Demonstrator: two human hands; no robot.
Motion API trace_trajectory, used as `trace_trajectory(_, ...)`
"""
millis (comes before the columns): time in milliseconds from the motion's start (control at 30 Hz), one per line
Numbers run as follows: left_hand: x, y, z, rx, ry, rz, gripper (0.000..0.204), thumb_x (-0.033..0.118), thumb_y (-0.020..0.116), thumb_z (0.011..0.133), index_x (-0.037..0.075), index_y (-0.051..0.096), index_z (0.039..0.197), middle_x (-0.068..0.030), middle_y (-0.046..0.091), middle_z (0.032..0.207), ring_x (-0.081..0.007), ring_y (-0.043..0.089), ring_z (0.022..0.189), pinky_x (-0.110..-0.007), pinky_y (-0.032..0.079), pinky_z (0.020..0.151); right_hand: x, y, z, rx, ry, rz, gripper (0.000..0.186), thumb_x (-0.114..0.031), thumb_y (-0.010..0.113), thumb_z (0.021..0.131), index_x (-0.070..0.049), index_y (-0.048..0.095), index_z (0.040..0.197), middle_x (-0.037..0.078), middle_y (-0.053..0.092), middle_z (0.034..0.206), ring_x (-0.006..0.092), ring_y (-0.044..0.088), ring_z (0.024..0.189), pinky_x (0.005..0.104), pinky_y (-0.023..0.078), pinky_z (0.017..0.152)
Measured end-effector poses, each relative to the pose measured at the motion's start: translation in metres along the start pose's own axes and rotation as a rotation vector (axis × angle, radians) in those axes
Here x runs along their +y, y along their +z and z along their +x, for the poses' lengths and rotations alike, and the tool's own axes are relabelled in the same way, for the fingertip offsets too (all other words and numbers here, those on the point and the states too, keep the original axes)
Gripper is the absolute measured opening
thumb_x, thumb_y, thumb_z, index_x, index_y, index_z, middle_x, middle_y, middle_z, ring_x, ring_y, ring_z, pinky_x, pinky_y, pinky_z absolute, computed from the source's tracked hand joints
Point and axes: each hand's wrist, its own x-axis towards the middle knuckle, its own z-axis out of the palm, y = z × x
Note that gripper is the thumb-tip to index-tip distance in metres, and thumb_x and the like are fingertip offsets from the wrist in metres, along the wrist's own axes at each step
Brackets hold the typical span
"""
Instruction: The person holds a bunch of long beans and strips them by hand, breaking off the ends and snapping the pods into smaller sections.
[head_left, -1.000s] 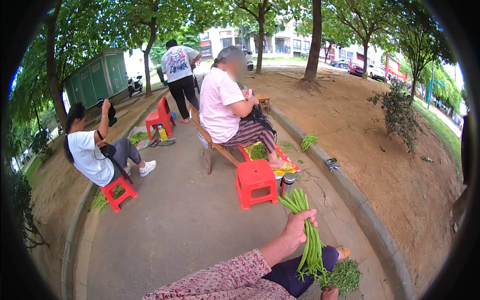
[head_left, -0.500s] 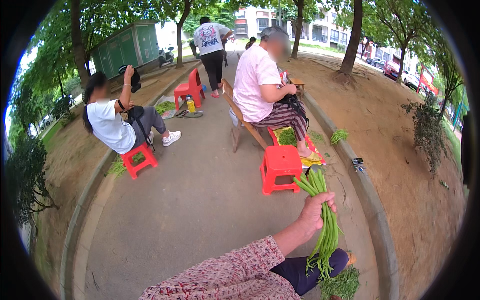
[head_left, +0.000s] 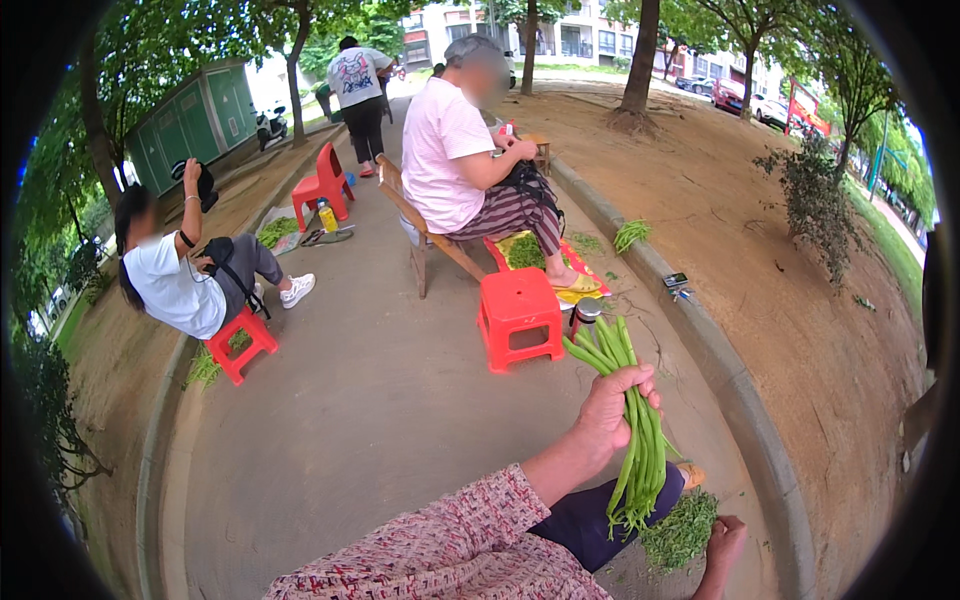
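My left hand [head_left: 615, 405] is wrapped round a bundle of long green stalks [head_left: 640, 465]. The thick pale-green ends point up and away, while thin, ragged ends hang over my dark trouser leg [head_left: 590, 525]. Low at the right, my right hand [head_left: 727, 542] has its fingers curled in. Whether anything is in them cannot be made out. It is beside a heap of fine green trimmings [head_left: 680, 532] on the ground near my foot.
Ahead stand a red stool [head_left: 520, 315] and a flask [head_left: 585, 313]. A seated person in pink [head_left: 460, 140] has greens on a mat. A kerb [head_left: 720, 365] runs along the right. At the left, another person [head_left: 180, 280] sits on a low stool; someone else [head_left: 358, 80] stands farther off.
The view has turned slightly right, so the surroundings sit farther left. My right hand has come into view by the trimmings. My left hand still grips the stalks.
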Motion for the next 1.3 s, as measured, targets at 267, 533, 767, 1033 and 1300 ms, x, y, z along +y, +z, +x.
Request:
trace_trajectory(267,-0.056,0.055,-0.036,-0.206,-0.033,0.248,0.014,0.008,0.063,0.081,0.008,0.051,0.089,-0.0028,0.053,0.069,-0.0155,0.057,0.062,-0.032,0.049,0.057,-0.159,-0.066,-0.084,-0.039,-0.626,0.948,0.097,-0.055,0.07,0.07,-0.003,0.03,0.141,0.021,0.042,0.136,0.0298,0.039,0.127,0.0405,0.03,0.102)
trace_trajectory(533,-0.089,0.075,-0.057,-0.462,-0.047,0.481,0.032,0.01,0.064,0.082,0.006,0.047,0.109,-0.0006,0.05,0.098,-0.0084,0.049,0.089,-0.027,0.045,0.076,-0.183,-0.052,-0.105,0.117,-0.725,0.987,0.125,-0.063,0.077,0.056,0.004,0.016,0.142,0.019,0.02,0.148,0.0279,0.024,0.136,0.0404,0.023,0.109)
trace_trajectory(767,-0.08,0.072,-0.057,-0.522,0.037,0.581,0.022,0.018,0.066,0.082,0.006,0.054,0.096,-0.0035,0.051,0.1,-0.0108,0.048,0.093,-0.029,0.041,0.079,-0.179,-0.066,-0.127,-0.056,-0.596,0.923,0.068,-0.033,0.074,0.077,0.004,0.042,0.124,0.007,0.06,0.09,0.013,0.06,0.07,0.0247,0.049,0.06)
trace_trajectory(1033,-0.069,0.07,-0.062,-0.632,-0.212,0.409,0.028,0.016,0.067,0.082,0.005,0.055,0.104,-0.0067,0.053,0.111,-0.0154,0.048,0.108,-0.033,0.039,0.092,-0.178,-0.085,-0.14,0.034,-0.659,0.742,0.044,-0.024,0.072,0.081,0.001,0.054,0.11,-0.002,0.055,0.067,0.0052,0.046,0.05,0.0196,0.036,0.044)
trace_trajectory(1300,-0.084,0.035,-0.044,-0.692,-0.351,0.574,0.052,0.019,0.068,0.082,0.004,0.046,0.127,-0.0043,0.056,0.106,-0.015,0.051,0.106,-0.031,0.037,0.097,-0.122,-0.131,-0.132,0.118,-0.543,0.622,0.033,-0.02,0.072,0.078,0.0,0.059,0.1,-0.005,0.05,0.066,0.0045,0.041,0.053,0.0219,0.031,0.046)
